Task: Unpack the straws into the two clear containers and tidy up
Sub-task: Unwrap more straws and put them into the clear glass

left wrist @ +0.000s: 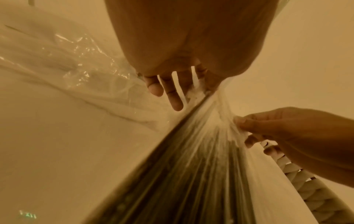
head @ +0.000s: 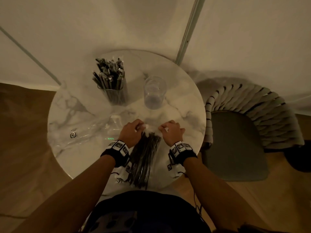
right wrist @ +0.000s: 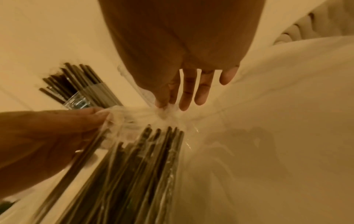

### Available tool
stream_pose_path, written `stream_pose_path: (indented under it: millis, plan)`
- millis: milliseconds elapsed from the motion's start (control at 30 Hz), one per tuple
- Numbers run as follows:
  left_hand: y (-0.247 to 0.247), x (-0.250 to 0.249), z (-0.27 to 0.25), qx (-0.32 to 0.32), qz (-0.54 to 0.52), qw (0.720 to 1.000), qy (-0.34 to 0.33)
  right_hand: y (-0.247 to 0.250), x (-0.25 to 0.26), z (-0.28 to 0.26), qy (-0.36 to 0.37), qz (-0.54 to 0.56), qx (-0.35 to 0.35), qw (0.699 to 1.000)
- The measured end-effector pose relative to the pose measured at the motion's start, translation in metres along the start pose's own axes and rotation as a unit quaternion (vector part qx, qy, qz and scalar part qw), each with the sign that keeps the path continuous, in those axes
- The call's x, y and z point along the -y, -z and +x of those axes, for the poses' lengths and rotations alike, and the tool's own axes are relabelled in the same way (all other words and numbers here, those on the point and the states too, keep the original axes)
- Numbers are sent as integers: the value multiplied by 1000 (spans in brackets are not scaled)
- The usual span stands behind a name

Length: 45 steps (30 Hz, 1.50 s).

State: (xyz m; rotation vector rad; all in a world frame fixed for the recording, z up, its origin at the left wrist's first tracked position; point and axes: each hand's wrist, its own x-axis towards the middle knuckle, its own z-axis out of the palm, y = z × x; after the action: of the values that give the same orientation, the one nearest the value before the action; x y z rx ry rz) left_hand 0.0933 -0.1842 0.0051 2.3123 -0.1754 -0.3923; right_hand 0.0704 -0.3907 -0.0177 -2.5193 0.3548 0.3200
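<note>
A clear plastic bag of black straws (head: 143, 162) lies on the round marble table (head: 185, 101), its far end bunched between my hands. My left hand (head: 133, 132) pinches the bag's top on the left; my right hand (head: 170, 132) pinches it on the right. The left wrist view shows the bag (left wrist: 191, 166) stretched taut between both pinches. In the right wrist view the straws' ends (right wrist: 153, 136) lie just behind the twisted plastic. A clear container full of black straws (head: 111, 83) stands at the back left. An empty clear container (head: 154, 93) stands beside it.
An empty crumpled clear bag (head: 90, 130) lies on the table's left side. A woven-back chair (head: 244, 132) stands close to the table's right edge. White walls rise behind the table, and the floor around it is wood.
</note>
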Motion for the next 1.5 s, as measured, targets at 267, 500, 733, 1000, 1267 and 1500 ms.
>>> stream_pose_path:
  millis: [267, 500, 733, 1000, 1267, 1500]
  plan:
    - [4, 0, -3, 33, -22, 999, -17, 4, 15, -4, 108, -16, 60, 992]
    - [7, 8, 3, 70, 11, 996, 49, 1, -2, -4, 75, 37, 62, 995]
    - [7, 24, 8, 93, -59, 989, 101, -4, -4, -10, -18, 137, 141, 980]
    - [9, 18, 12, 130, -170, 965, 154, -17, 13, -16, -179, 444, 58, 876]
    - [5, 25, 9, 98, -222, 954, 175, -28, 1, -20, -151, 327, 93, 928]
    - [5, 17, 3, 148, -80, 966, 198, -20, 10, -26, -214, 430, 148, 864]
